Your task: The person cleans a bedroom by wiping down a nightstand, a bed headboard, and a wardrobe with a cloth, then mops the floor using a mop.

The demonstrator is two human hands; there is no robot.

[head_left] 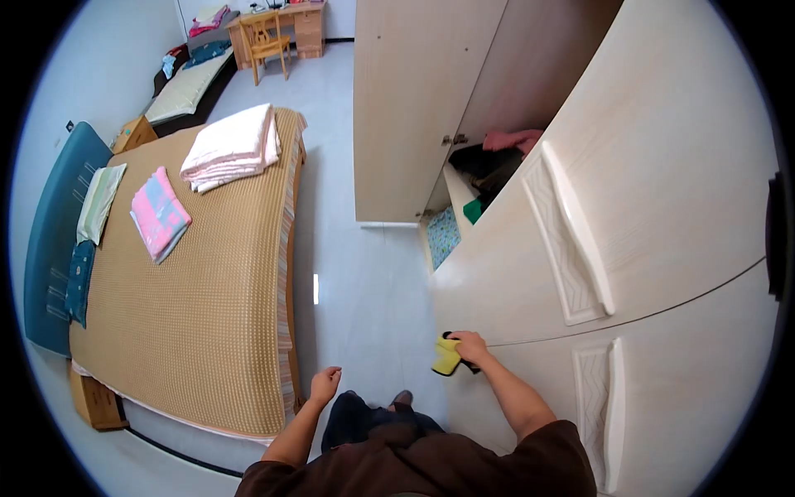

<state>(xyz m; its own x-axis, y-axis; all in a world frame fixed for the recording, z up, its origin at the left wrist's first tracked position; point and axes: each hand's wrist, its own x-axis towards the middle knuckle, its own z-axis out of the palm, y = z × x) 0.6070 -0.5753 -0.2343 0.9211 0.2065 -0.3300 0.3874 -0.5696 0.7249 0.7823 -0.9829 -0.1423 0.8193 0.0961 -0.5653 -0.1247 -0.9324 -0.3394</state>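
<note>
The fingers of the right hand (469, 345) are closed over a yellow cloth (445, 356) with black edging, bunched at the top and spreading out below the grip. The cloth is beside the wardrobe (687, 166), near the seam between two of its panels; from here I cannot tell whether it touches the wood. The left hand (325, 384) hangs over the gap beside the bed (182, 331), its fingers curled inward; I cannot tell whether they are fully closed. Both arms come out of a brown shirt (406, 464), with the person's feet on the pale, glossy floor (364, 290). On the wardrobe, two white handles (584, 240) run along the panels, and farther on a door (422, 108) stands open. Inside I see dark clothes, something pink (509, 139), a bit of green (473, 211) and a blue patterned piece (443, 238) low down. Across the floor, the bed has a tan cover, a pale folded quilt (232, 145), a pink-and-blue blanket (161, 214) and two pillows by the blue headboard (51, 215). At the far end, a wooden chair (262, 41) stands by a surface (309, 29) with drawers, beside another bed (190, 87).
</note>
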